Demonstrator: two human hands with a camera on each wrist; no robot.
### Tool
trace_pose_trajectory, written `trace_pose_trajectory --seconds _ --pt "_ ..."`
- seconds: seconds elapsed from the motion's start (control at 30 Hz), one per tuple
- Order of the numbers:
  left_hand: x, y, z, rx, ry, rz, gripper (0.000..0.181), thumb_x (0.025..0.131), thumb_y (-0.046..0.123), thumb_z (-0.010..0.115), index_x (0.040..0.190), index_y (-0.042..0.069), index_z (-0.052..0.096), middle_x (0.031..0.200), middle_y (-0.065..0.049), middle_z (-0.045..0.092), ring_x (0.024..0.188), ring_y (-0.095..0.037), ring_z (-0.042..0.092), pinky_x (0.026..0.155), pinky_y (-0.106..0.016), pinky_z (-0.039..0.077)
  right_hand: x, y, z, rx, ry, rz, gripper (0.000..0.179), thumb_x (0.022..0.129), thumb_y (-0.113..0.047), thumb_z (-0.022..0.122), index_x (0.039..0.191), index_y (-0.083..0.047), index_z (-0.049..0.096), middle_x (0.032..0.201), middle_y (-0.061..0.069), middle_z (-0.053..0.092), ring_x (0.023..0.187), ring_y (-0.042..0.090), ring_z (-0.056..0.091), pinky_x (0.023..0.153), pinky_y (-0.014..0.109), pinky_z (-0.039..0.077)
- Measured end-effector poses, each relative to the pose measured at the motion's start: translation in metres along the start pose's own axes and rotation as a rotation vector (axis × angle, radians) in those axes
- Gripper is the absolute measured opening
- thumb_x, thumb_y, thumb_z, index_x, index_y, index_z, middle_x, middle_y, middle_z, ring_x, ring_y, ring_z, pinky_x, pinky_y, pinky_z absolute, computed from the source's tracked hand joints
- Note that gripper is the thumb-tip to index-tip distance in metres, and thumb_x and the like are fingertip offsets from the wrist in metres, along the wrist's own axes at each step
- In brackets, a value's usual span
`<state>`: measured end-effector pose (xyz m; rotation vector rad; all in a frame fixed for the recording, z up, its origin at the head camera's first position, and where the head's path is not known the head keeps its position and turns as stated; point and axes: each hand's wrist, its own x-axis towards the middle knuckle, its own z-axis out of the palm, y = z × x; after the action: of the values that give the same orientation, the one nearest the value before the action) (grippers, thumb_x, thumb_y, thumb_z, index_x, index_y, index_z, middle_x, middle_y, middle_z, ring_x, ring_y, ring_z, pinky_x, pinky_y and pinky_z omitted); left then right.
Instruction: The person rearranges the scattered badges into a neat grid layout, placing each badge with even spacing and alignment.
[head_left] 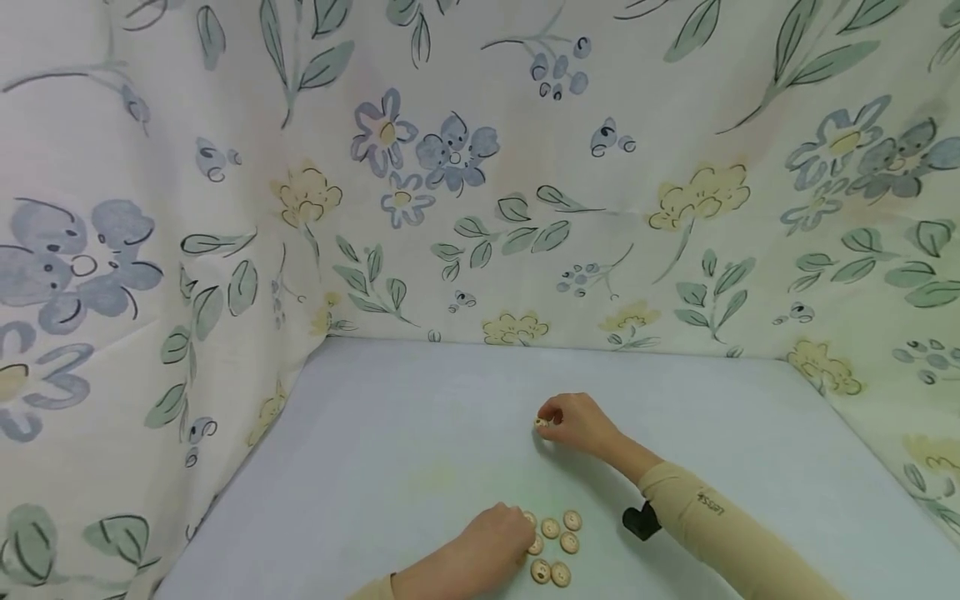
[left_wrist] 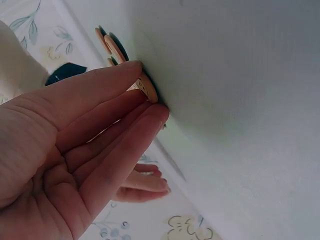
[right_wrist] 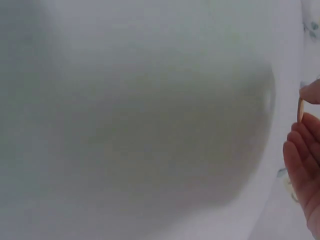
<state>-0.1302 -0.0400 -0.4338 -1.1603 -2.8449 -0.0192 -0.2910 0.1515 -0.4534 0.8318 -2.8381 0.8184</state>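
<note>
My right hand [head_left: 579, 423] is out over the white table, pinching a small round wooden disc [right_wrist: 300, 110] between thumb and fingertips; the right wrist view shows the disc edge-on. Lower down, my left hand [head_left: 495, 540] is at the left side of a group of similar discs [head_left: 551, 528]. In the left wrist view its thumb and fingertips grip one disc [left_wrist: 148, 89] by the edges, close against the table, with dark marks on its face. The left fingers partly cover the nearest discs in the head view.
The white table [head_left: 420, 417] is bordered behind and at the sides by a floral cloth [head_left: 480, 167]. A black strap piece [head_left: 641, 522] juts from under the right sleeve. Several loose discs, such as the lower disc [head_left: 560, 574], lie right of the left hand.
</note>
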Motion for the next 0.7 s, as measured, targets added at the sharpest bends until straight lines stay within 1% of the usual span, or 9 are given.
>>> trace_pose_trajectory --seconds 0.1,0.2,0.37,0.47,0.6,0.7 --pt "0.001 0.001 0.001 0.007 0.015 -0.001 0.014 0.075 0.015 0.076 0.064 0.017 0.067 0.059 0.007 0.054 0.050 -0.004 0.041 0.047 -0.019 0.037 0.018 -0.001 0.006 -0.033 0.038 0.106 0.015 0.080 -0.025 0.077 0.088 -0.012 0.073 0.076 -0.007 0.063 0.069 0.008 0.053 0.064 0.028 0.045" --pt "0.002 0.001 0.001 0.012 0.020 0.006 0.014 0.075 0.014 0.076 0.064 0.017 0.067 0.060 0.008 0.054 0.051 -0.003 0.043 0.048 -0.019 0.039 0.035 -0.002 0.009 -0.050 0.063 0.167 0.016 0.080 -0.024 0.076 0.089 -0.010 0.073 0.077 -0.004 0.063 0.071 0.012 0.054 0.066 0.031 0.046" --pt "0.004 -0.001 0.000 0.004 -0.016 -0.007 0.017 0.075 0.013 0.077 0.064 0.017 0.066 0.061 0.008 0.055 0.051 -0.002 0.038 0.047 -0.018 0.038 0.065 -0.005 0.018 -0.062 0.051 0.225 0.017 0.081 -0.022 0.074 0.089 -0.008 0.072 0.081 0.000 0.064 0.075 0.016 0.054 0.069 0.032 0.047" --pt "0.004 -0.001 0.000 0.010 -0.024 -0.011 0.019 0.075 0.013 0.077 0.062 0.017 0.064 0.060 0.008 0.054 0.050 -0.002 0.038 0.047 -0.017 0.038 0.079 -0.005 0.024 -0.060 0.036 0.245 0.018 0.083 -0.022 0.073 0.091 -0.006 0.072 0.083 0.002 0.064 0.076 0.017 0.055 0.070 0.033 0.048" --pt "0.005 -0.001 0.000 0.021 -0.033 0.005 0.022 0.075 0.013 0.077 0.059 0.018 0.062 0.059 0.009 0.053 0.051 -0.001 0.042 0.048 -0.017 0.039 0.089 -0.005 0.033 -0.085 0.059 0.265 0.019 0.084 -0.021 0.071 0.094 -0.005 0.072 0.088 0.005 0.066 0.082 0.019 0.057 0.074 0.035 0.049" --pt "0.005 -0.002 -0.001 0.000 -0.049 0.025 0.027 0.075 0.011 0.077 0.057 0.017 0.058 0.058 0.009 0.050 0.051 -0.001 0.043 0.048 -0.016 0.039 0.093 -0.005 0.039 -0.095 0.090 0.280 0.019 0.083 -0.018 0.070 0.095 -0.003 0.072 0.091 0.007 0.067 0.085 0.023 0.059 0.077 0.037 0.049"
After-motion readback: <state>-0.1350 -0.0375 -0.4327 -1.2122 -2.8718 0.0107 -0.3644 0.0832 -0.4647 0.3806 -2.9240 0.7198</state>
